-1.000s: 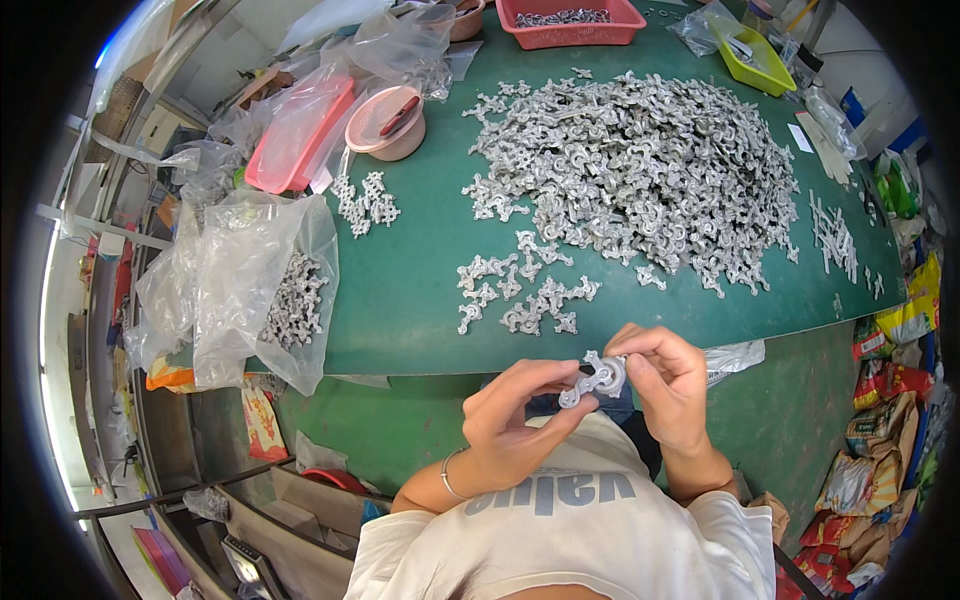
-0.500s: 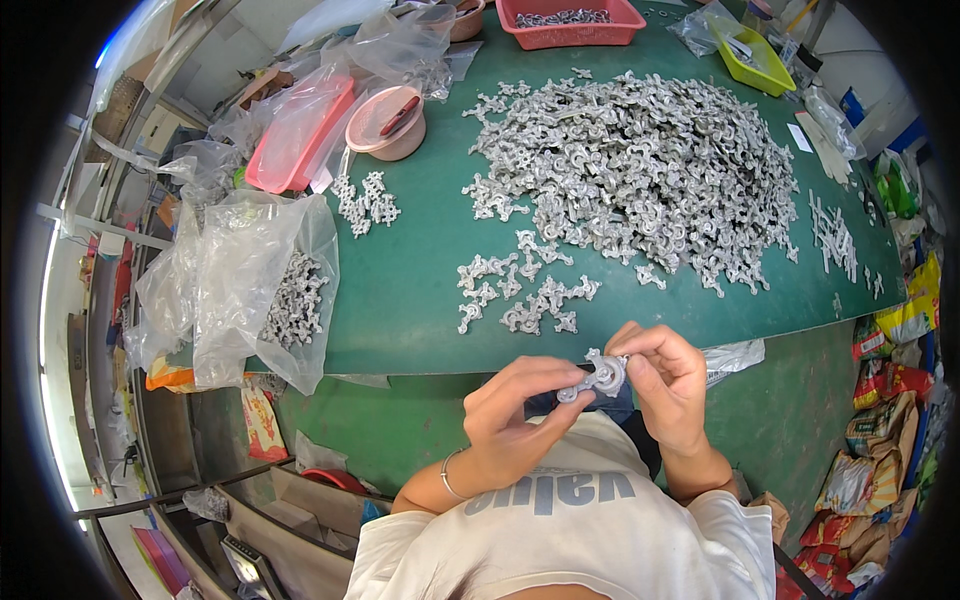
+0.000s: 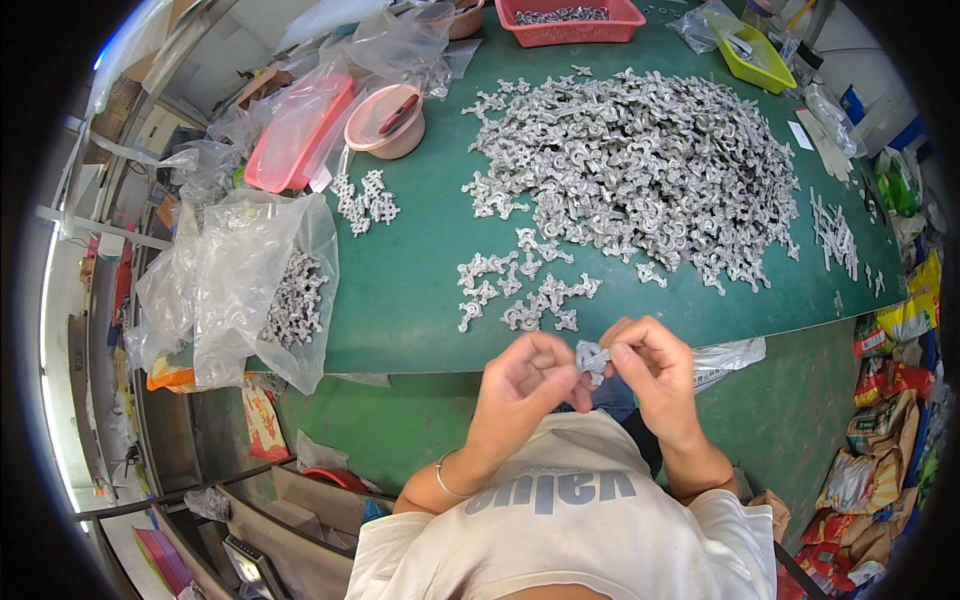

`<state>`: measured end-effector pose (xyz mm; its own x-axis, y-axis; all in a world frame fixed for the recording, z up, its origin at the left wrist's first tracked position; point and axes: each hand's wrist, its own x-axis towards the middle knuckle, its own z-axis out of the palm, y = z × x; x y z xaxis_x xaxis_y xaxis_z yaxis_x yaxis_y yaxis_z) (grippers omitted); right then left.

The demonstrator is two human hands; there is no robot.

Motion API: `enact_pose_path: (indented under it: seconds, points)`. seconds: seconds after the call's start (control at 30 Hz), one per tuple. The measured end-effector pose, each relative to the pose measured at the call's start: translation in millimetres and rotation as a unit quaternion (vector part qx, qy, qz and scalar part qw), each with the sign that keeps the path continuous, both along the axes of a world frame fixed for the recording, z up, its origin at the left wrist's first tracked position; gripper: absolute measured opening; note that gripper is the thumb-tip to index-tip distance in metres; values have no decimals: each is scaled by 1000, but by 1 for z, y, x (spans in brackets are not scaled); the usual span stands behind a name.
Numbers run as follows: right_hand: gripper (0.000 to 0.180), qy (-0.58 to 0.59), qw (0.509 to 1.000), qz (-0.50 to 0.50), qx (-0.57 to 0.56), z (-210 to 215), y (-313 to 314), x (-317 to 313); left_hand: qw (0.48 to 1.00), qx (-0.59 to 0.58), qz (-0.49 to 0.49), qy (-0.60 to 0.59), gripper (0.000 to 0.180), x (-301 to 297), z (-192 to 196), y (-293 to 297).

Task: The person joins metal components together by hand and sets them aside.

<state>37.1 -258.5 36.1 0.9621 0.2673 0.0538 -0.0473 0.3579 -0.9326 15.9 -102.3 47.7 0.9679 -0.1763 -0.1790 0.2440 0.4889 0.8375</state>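
Observation:
A small grey metal casting (image 3: 591, 360) with rounded lobes is held up in front of my chest, just off the table's near edge. My right hand (image 3: 655, 375) pinches its right side between thumb and forefinger. My left hand (image 3: 525, 385) has its fingers curled against the casting's left side, and its fingertips partly overlap the lower end. Beyond my hands, several similar castings (image 3: 548, 295) lie in a loose group on the green table (image 3: 400, 310). A large heap of the same castings (image 3: 650, 170) rises behind them.
On the left lie a clear plastic bag (image 3: 245, 290) with castings inside, a pink tub (image 3: 387, 125) and a pink tray (image 3: 290, 150). Farther back stand a red basket (image 3: 575, 35) and a yellow-green basket (image 3: 755, 65). Thin metal strips (image 3: 832, 235) lie at the right.
The casting has been turned and now shows a different, more compact side. My left fingers have curled in and shifted their hold, while my right hand keeps its pinch.

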Motion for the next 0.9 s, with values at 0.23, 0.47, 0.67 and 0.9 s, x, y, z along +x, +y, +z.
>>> enact_pose_path:
  seconds: [0.23,0.47,0.67,0.9]
  points:
    - [9,-167,942,58,-284,-27,-6,19,985,21,-133,105,25,8,-41,18]
    - [31,-270,782,-123,-548,-88,6,60,988,-73,23,133,16,0,-68,19]
    - [16,-228,817,-196,-492,-107,0,62,982,-82,-9,170,15,-1,-75,24]
    - [16,94,984,-35,-144,-52,-5,25,998,63,24,7,28,14,-47,12]
